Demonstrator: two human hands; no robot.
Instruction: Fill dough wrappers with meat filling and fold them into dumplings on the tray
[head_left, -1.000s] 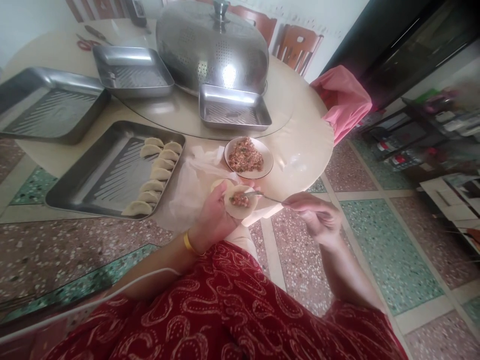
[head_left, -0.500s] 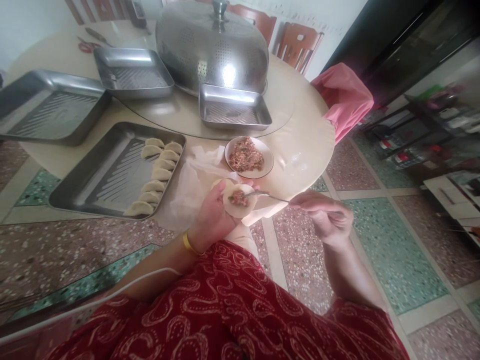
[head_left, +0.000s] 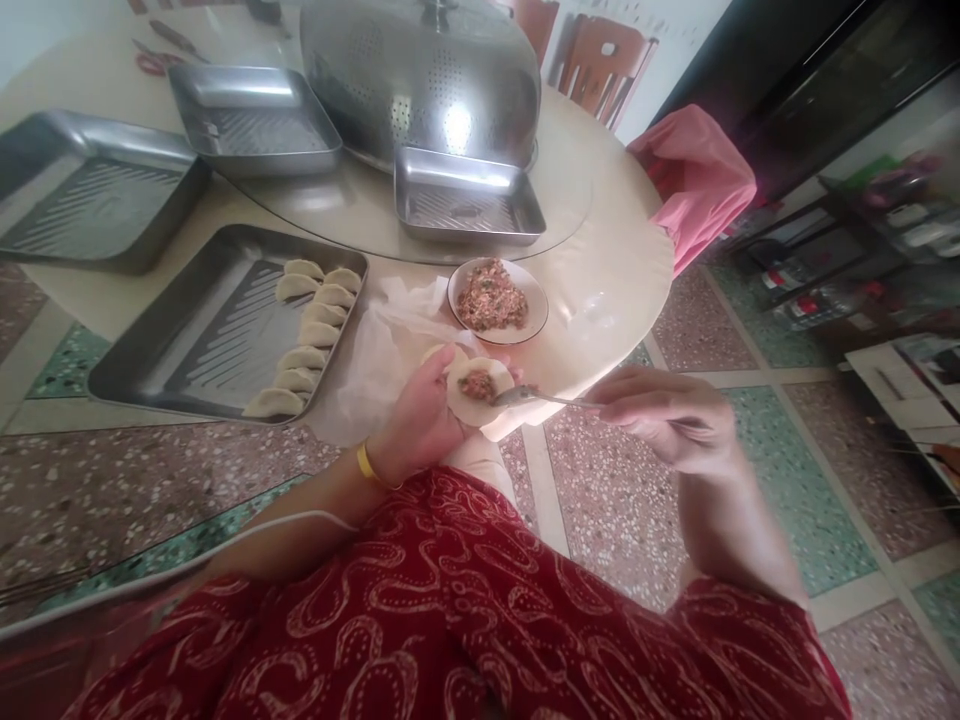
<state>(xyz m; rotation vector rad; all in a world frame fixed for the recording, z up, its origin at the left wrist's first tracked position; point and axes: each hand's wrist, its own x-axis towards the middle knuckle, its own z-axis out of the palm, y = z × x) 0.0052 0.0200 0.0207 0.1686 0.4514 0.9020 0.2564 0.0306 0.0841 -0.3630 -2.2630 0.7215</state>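
Your left hand [head_left: 424,415] is cupped palm-up, fingers curled under a round dumpling wrapper [head_left: 480,392] that lies flat in it just off the near edge of the counter [head_left: 615,270]. A small mound of filling [head_left: 477,384] sits in the middle of the wrapper. Your right hand [head_left: 667,418] is closed around the handle of a spoon [head_left: 541,397], fingers pinched together on it, and the spoon's bowl rests at the wrapper's right edge, just beside the mound.

Right behind the wrapper, on the counter, stands a plate [head_left: 497,301] heaped with the same minced filling. A sheet of thin white plastic [head_left: 382,350] lies crumpled to the left of the plate, running under your left hand. Further left is a steel tray [head_left: 187,330] with 8 folded dumplings [head_left: 311,330] lined up along its right side, in 2 short rows at the far end and 1 toward you.

3 more steel trays sit behind: 1 at the far left [head_left: 90,195], 1 beside it [head_left: 251,120], and a smaller 1 [head_left: 466,197] just behind the plate. A large perforated steel dome cover [head_left: 420,80] stands at the back of the counter. A pink cloth [head_left: 694,180] hangs off the counter's right edge.
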